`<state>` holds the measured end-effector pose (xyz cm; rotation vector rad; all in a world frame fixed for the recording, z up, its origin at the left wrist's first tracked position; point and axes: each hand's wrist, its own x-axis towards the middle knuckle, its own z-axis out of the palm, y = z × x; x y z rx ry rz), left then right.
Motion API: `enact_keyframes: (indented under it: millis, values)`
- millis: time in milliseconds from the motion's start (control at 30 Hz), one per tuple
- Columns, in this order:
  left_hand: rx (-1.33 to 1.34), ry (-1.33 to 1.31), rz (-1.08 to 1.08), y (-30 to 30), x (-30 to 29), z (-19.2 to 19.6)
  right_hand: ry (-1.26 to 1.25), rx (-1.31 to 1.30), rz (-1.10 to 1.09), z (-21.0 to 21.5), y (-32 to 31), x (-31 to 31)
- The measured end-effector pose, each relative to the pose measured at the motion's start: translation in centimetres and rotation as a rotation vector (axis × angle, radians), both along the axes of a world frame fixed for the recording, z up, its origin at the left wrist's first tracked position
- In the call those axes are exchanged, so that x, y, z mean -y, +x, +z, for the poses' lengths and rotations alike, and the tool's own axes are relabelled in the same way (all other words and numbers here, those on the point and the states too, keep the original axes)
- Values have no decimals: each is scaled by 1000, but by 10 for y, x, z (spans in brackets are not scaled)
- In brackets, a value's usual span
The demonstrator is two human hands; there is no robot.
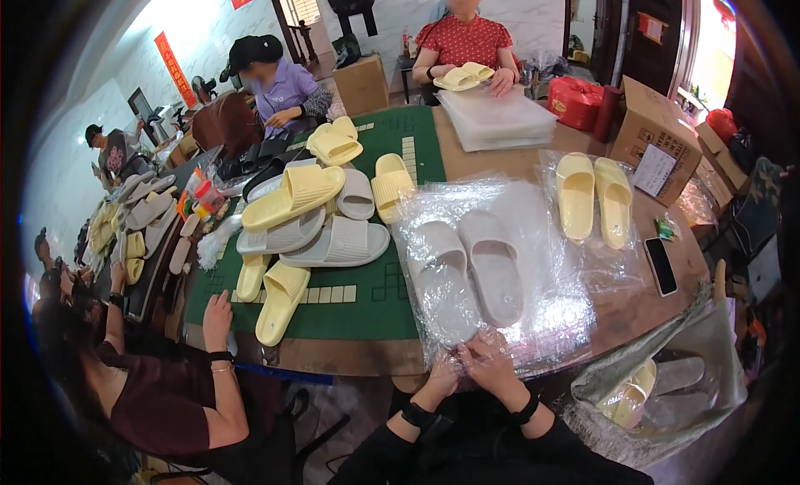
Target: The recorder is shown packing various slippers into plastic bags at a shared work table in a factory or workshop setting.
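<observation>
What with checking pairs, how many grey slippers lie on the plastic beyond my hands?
2: one slipper beyond your left hand, another slipper beyond your right hand. None seems hidden there.

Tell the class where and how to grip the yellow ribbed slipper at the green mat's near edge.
Pinch the slipper by its heel across the sides, probably from the near right: the uncovered heel faces the near side, the strap lies farther away, and a co-worker's hand is to the left.

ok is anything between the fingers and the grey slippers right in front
Yes, clear crinkled plastic film: the left hand and right hand are at its near edge, and it appears to cover at least the left grey slide slipper. Nothing else visibly intervenes.
</observation>
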<state>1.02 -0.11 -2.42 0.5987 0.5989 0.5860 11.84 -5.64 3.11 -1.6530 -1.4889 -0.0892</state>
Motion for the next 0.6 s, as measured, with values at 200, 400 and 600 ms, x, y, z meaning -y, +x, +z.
enact_keyframes:
  millis: [200,400,600]
  values:
    - [91,89,9,-1,-3,-19,-111,-191,12,4,-10,5]
    - [143,52,-14,-4,-5,-41,-99,-129,-9,-8,-12,6]
    - [101,120,25,0,0,-8,-52,-1,14,11,-9,0]
